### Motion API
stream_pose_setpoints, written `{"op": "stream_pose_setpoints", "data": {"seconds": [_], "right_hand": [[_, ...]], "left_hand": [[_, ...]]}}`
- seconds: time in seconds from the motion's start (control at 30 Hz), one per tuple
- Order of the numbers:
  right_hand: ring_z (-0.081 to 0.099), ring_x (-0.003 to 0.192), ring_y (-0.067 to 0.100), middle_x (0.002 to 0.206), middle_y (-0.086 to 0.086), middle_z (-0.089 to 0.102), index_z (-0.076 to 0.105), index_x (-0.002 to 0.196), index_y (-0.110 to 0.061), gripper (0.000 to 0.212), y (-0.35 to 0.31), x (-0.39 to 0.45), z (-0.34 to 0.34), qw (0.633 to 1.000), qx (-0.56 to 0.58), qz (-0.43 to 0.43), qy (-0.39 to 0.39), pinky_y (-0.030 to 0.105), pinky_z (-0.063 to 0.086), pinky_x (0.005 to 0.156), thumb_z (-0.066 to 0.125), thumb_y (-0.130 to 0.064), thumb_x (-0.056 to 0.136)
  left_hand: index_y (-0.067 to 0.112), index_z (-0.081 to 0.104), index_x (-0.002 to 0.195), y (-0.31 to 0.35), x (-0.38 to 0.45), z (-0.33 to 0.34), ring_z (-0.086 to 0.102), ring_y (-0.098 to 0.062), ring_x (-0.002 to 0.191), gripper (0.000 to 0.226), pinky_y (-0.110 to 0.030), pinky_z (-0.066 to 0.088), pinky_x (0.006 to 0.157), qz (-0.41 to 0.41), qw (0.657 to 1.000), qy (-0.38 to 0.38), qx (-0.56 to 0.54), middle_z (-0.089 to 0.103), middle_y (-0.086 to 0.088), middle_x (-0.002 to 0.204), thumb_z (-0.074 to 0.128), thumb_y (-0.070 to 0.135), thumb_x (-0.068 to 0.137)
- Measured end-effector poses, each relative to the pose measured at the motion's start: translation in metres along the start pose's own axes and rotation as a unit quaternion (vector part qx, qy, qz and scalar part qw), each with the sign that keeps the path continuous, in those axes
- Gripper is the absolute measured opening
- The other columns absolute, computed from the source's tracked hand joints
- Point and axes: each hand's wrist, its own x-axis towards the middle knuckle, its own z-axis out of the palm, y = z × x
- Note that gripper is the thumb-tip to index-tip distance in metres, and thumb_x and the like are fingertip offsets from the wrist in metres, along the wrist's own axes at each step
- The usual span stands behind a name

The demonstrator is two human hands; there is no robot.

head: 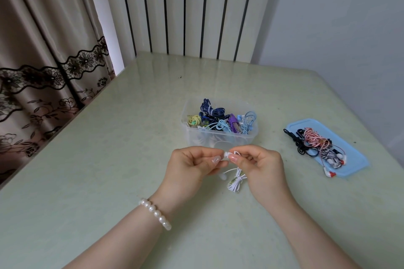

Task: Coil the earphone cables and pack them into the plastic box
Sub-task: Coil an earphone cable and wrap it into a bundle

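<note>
Both hands pinch the white earphone (234, 178) with curled fingers, left hand (192, 165) on a bud, right hand (260, 165) on the cord, so keep the bundle tight, then drop it into the plastic box (218, 137) at 12 o'clock.

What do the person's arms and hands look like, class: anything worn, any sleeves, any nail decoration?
Both forearms are bare, with no sleeves in view. The left wrist wears a bracelet of round white pearl-like beads. The left hand has a long, glittery thumbnail; the right hand has a long, glossy nail and no jewellery visible.
</note>
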Motion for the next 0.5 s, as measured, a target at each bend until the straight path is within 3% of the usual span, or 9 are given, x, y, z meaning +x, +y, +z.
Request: {"op": "stream_pose_setpoints", "data": {"seconds": [0.13,0.3,0.43,0.5], "right_hand": [[0.059,0.058,0.008,0.063,-0.004,0.070,0.070,0.069,-0.022,0.020,0.0019,0.0038,-0.0025,0.999,0.033,0.026,-0.027,0.017,0.047,0.058,0.070,-0.002,0.075],[0.058,0.051,0.004,0.053,-0.001,0.065,0.068,0.076,-0.009,0.013,-0.0008,0.0069,-0.0076,0.988,0.102,0.089,-0.069,0.013,0.046,0.054,0.062,0.002,0.079],[0.052,0.050,0.008,0.054,0.002,0.064,0.068,0.078,-0.006,0.007,-0.0041,0.0051,-0.0067,0.971,0.180,0.127,-0.090,0.015,0.044,0.053,0.064,-0.006,0.072],[0.051,0.052,0.010,0.055,0.003,0.064,0.069,0.077,-0.007,0.016,-0.0065,0.0042,-0.0066,0.966,0.202,0.132,-0.096,0.016,0.044,0.054,0.065,-0.015,0.063]], "left_hand": [[0.010,0.069,0.082,-0.0014,-0.0002,-0.0025,0.071,-0.016,0.069,0.022,-0.021,0.055,0.070,0.006,1.000,-0.016,0.021,0.073,-0.004,0.071,0.056,-0.007,0.084],[0.019,0.069,0.084,-0.0009,0.0011,-0.0053,0.070,-0.011,0.081,0.026,-0.019,0.053,0.078,0.061,0.992,-0.026,0.104,0.074,0.005,0.077,0.059,-0.004,0.083],[0.010,0.068,0.084,0.0016,0.0063,-0.0068,0.069,-0.011,0.066,0.022,-0.019,0.055,0.070,0.030,0.999,0.019,0.015,0.072,-0.001,0.068,0.058,-0.009,0.080],[0.010,0.069,0.080,0.0010,0.0070,-0.0079,0.066,-0.009,0.061,0.020,-0.019,0.055,0.067,0.016,1.000,0.020,0.002,0.070,-0.002,0.064,0.060,-0.007,0.079]]}}
